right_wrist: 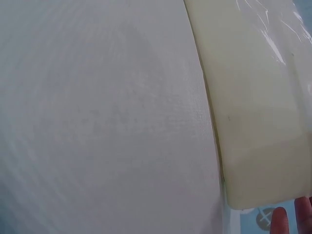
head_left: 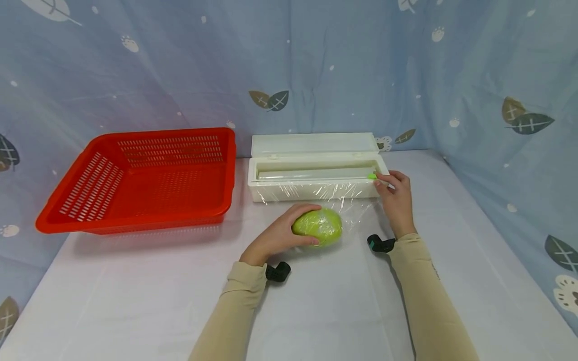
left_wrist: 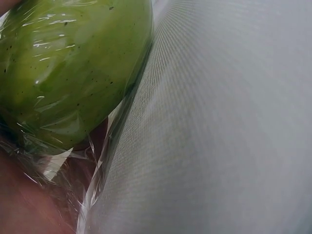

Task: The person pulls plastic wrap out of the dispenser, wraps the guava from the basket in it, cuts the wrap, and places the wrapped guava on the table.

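Note:
My left hand [head_left: 281, 231] grips a smooth green fruit [head_left: 321, 226], melon-like and wrapped in clear cling film, low over the white table. In the left wrist view the fruit [left_wrist: 73, 68] shows small dark specks under wrinkled film. From it the cling film [head_left: 352, 210] stretches to a white cling film dispenser [head_left: 316, 191], whose lid stands open. At the dispenser's right end, my right hand [head_left: 398, 198] pinches the small bright green slide cutter [head_left: 372, 176] between thumb and forefinger. Seen from the right wrist, fingertips [right_wrist: 280, 222] show beside the dispenser's end [right_wrist: 263, 161].
To the left stands a red plastic basket [head_left: 135, 220] with slotted sides and nothing inside. A blue patterned curtain [head_left: 325, 60] hangs behind the dispenser and along the sides. White cloth [head_left: 316, 311] covers the table.

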Available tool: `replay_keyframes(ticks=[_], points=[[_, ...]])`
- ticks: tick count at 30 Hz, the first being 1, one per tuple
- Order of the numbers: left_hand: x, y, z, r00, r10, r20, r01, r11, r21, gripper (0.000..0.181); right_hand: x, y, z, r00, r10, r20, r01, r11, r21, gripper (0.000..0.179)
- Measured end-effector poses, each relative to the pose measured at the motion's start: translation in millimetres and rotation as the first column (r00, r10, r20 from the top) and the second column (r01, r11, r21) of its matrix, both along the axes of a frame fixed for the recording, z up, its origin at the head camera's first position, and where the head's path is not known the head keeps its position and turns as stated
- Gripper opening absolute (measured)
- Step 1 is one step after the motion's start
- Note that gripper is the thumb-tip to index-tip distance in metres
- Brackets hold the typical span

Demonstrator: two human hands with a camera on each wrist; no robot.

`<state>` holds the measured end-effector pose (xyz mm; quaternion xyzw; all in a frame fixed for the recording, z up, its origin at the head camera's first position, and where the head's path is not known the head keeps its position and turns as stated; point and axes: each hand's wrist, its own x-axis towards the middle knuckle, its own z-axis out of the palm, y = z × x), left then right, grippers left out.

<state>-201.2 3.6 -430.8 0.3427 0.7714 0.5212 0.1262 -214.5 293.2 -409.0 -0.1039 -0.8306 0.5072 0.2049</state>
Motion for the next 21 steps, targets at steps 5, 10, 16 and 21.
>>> replay_keyframes(ticks=[5,10,16,21], points=[[0.3,-0.2,-0.1,1.0,0.005,-0.003,-0.005,1.0,0.001,0.07,1.3,-1,2.2,1.0,-0.004,0.012,0.003,0.999,0.047,0.034],[0.2,1.2,-0.6,1.0,0.013,0.005,-0.013,1.0,-0.008,0.071,3.8,-1,7.4,0.997,-0.074,-0.004,0.073,0.976,0.205,0.035],[1.9,0.0,-2.2,0.999,0.027,0.026,-0.026,1.0,-0.008,0.07,5.5,-4,8.1,0.987,-0.004,-0.161,0.075,0.897,0.436,0.024],[4.7,-0.9,0.0,0.999,0.032,0.029,-0.032,0.999,-0.004,0.07,5.8,-7,10.7,0.973,0.066,-0.221,0.066,0.838,0.542,0.02]])
